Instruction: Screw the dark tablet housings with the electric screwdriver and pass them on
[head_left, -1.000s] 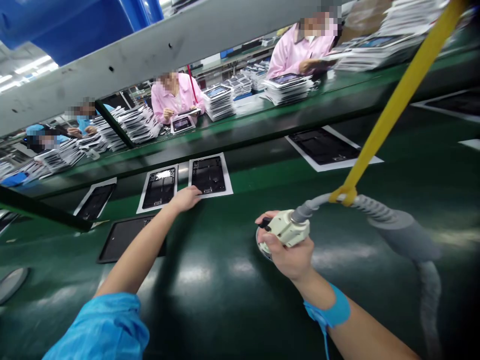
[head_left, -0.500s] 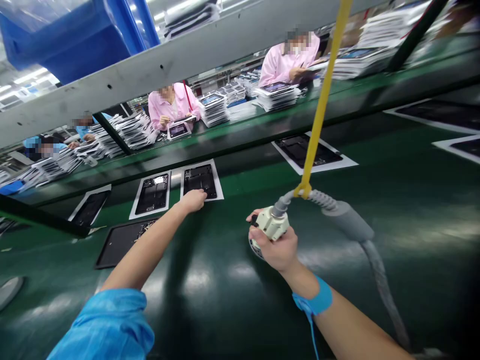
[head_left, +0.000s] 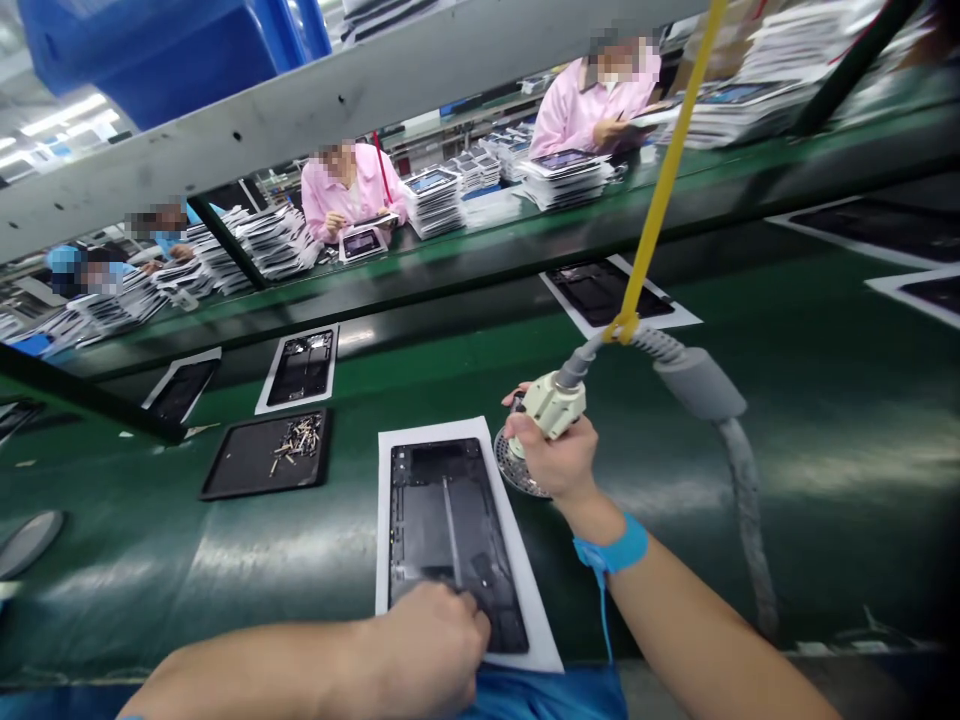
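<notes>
A black tablet housing (head_left: 450, 520) lies on a white sheet (head_left: 536, 610) in front of me, on the green belt. My left hand (head_left: 439, 640) is curled over its lower end; the fingertips are largely hidden. My right hand (head_left: 562, 460) is wrapped round the cream handle of what looks like a hot-air gun (head_left: 553, 405). Its round perforated metal head (head_left: 517, 470) is low over the belt, just right of the housing's sheet. A thick grey hose (head_left: 705, 385) runs from the gun, hung from a yellow strap (head_left: 664, 210).
Left of the housing sits a black tray (head_left: 247, 465) with small slim parts (head_left: 298, 440). Other housings on sheets lie behind, such as one tablet housing (head_left: 302, 367) and a second tablet housing (head_left: 604, 290). A metal beam (head_left: 285, 100) crosses above. Co-workers (head_left: 349, 195) sit opposite among stacks (head_left: 435, 205).
My left hand has brought one tablet housing on its sheet from the far row toward me. The right hand still holds the gun, nearly in place. The tray shows more fully.
</notes>
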